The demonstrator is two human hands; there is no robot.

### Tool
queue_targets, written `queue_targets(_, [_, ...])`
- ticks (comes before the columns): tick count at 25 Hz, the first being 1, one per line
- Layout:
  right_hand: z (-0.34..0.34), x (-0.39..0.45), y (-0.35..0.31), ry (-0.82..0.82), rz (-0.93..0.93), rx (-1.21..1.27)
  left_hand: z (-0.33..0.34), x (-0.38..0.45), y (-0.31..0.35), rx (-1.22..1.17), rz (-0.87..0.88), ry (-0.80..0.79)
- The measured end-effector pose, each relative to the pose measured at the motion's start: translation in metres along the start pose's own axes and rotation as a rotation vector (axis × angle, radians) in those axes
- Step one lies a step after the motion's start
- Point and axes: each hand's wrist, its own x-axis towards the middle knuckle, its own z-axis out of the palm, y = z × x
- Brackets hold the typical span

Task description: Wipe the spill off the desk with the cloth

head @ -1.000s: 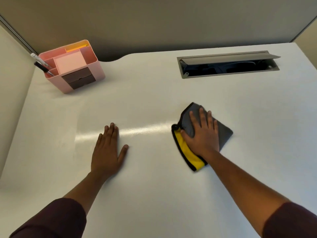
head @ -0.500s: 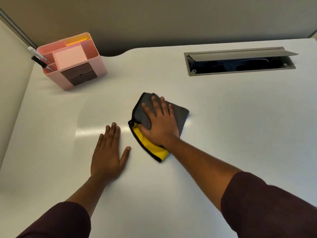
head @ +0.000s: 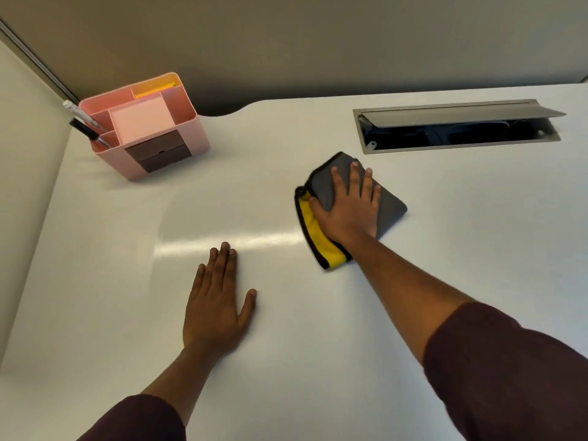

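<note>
A folded cloth [head: 389,208], grey on top with a yellow underside and black edging, lies flat on the white desk [head: 461,237] right of centre. My right hand [head: 350,208] presses down on it, palm flat and fingers spread, covering most of its middle. My left hand [head: 218,300] rests flat on the bare desk to the lower left, fingers extended, holding nothing. No spill is visible on the desk surface; only a bright streak of reflected light runs between the two hands.
A pink desk organiser [head: 146,125] with pens and sticky notes stands at the back left. An open cable tray slot [head: 455,128] with a raised grey lid is set into the desk at the back right. Partition walls close the left and back.
My right hand slid the cloth left toward my left hand, then back right and farther from me. My left hand stayed planted on the desk.
</note>
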Motion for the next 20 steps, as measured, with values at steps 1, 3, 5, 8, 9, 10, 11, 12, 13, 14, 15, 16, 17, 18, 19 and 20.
queue_targets(1, [0.003, 0.013, -0.022, -0.01, 0.002, 0.007, 0.0, 0.001, -0.002, -0.006, 0.001, 0.007])
queue_targets(3, [0.011, 0.017, -0.068, -0.032, -0.13, -0.008, -0.001, 0.003, -0.003, -0.016, 0.007, 0.019])
queue_targets(5, [0.025, -0.006, -0.108, -0.064, -0.331, -0.016, 0.002, 0.003, -0.005, -0.017, 0.017, 0.025])
queue_targets(8, [0.04, -0.058, -0.126, -0.064, -0.447, 0.056, 0.007, 0.001, -0.011, -0.025, 0.023, 0.038])
queue_targets(9, [0.041, -0.076, -0.118, -0.046, -0.451, 0.082, 0.008, 0.001, -0.013, -0.035, 0.031, 0.037])
queue_targets(10, [0.042, -0.093, -0.107, -0.04, -0.458, 0.093, 0.008, 0.002, -0.016, -0.038, 0.036, 0.034])
queue_targets(11, [0.04, -0.111, -0.089, -0.041, -0.465, 0.087, 0.007, 0.002, -0.016, -0.04, 0.048, 0.029])
queue_targets(12, [0.037, -0.127, -0.067, -0.051, -0.461, 0.074, 0.007, 0.001, -0.016, -0.051, 0.062, 0.023])
queue_targets(13, [0.034, -0.14, -0.043, -0.059, -0.434, 0.059, 0.005, -0.003, -0.014, -0.087, 0.063, 0.017])
queue_targets(14, [0.028, -0.146, -0.019, -0.044, -0.387, 0.044, 0.002, -0.004, -0.013, -0.13, 0.063, 0.026])
queue_targets(15, [0.022, -0.145, 0.002, -0.016, -0.326, 0.02, -0.003, -0.005, -0.016, -0.158, 0.055, 0.041])
queue_targets(16, [0.017, -0.136, 0.02, 0.001, -0.26, -0.003, -0.008, -0.005, -0.023, -0.156, 0.035, 0.055])
queue_targets(17, [0.013, -0.122, 0.033, 0.007, -0.193, -0.02, -0.012, -0.007, -0.035, -0.131, 0.002, 0.065])
queue_targets(18, [0.009, -0.104, 0.039, 0.007, -0.124, -0.03, -0.017, -0.008, -0.053, -0.103, -0.038, 0.077])
queue_targets(19, [0.006, -0.082, 0.041, 0.012, -0.057, -0.035, -0.021, -0.01, -0.071, -0.074, -0.078, 0.084])
queue_targets(20, [0.002, -0.058, 0.038, 0.019, -0.003, -0.034, -0.023, -0.01, -0.089, -0.047, -0.109, 0.086])
